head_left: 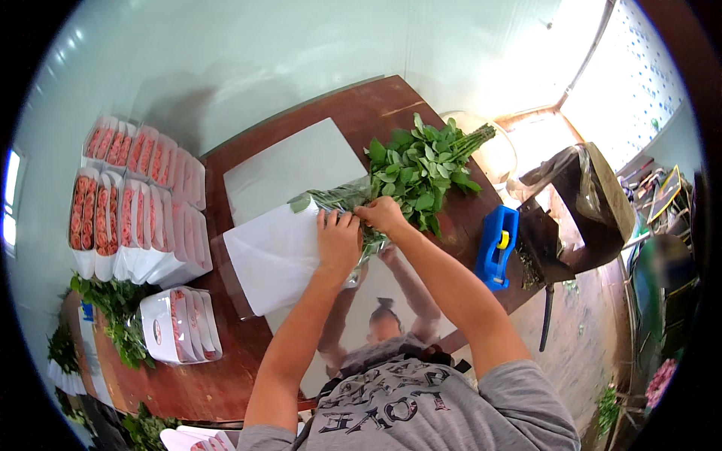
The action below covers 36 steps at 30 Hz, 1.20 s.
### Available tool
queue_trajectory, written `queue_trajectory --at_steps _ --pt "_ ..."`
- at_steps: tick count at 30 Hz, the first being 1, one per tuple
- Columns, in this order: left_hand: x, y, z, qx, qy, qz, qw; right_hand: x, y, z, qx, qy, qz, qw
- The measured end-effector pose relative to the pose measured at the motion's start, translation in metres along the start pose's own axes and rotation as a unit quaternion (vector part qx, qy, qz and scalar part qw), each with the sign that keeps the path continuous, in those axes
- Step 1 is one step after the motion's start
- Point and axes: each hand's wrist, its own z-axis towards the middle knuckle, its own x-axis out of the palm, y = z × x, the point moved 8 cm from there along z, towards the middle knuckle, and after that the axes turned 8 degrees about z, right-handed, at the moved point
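A flower bunch lies across the brown wooden table (226, 376), its heads inside a white paper sleeve (274, 255) and its green leafy stems (421, 165) pointing to the far right. My left hand (337, 242) presses on the clear wrap where the sleeve meets the stems. Beside it, my right hand (383, 214) grips the stems at the same spot. A reflective sheet (376, 308) under the bunch mirrors my arms.
A grey sheet (289, 165) lies behind the bunch. Stacks of wrapped pink flower bunches (135, 203) fill the table's left side, with another pack (180, 325) nearer me. A blue tape dispenser (496, 246) stands at the right edge. A dark bin (579, 203) sits beyond.
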Motion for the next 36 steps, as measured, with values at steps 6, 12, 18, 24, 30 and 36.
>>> queue_trajectory --at_steps 6,12,18,24,30,36 --pt "0.0 0.021 0.034 -0.047 0.034 -0.053 0.997 0.001 -0.035 -0.027 0.07 -0.058 0.073 0.993" --pt "0.051 0.063 0.079 -0.093 0.238 -0.125 0.959 0.002 -0.051 -0.045 0.073 -0.113 0.067 0.989" --pt "0.102 0.086 0.08 -0.176 0.402 -0.239 0.866 0.002 -0.05 -0.046 0.068 -0.074 0.085 0.991" --pt "0.108 0.089 0.083 -0.193 0.331 -0.202 0.901 0.001 -0.068 -0.047 0.009 -0.06 0.091 0.994" --pt "0.119 0.12 0.082 -0.235 0.158 -0.213 0.935 -0.061 -0.051 -0.146 -0.043 -0.052 0.168 0.983" --pt "0.07 0.139 0.075 -0.298 0.113 -0.378 0.869 -0.225 -0.089 -0.23 -0.036 -0.317 0.219 0.922"
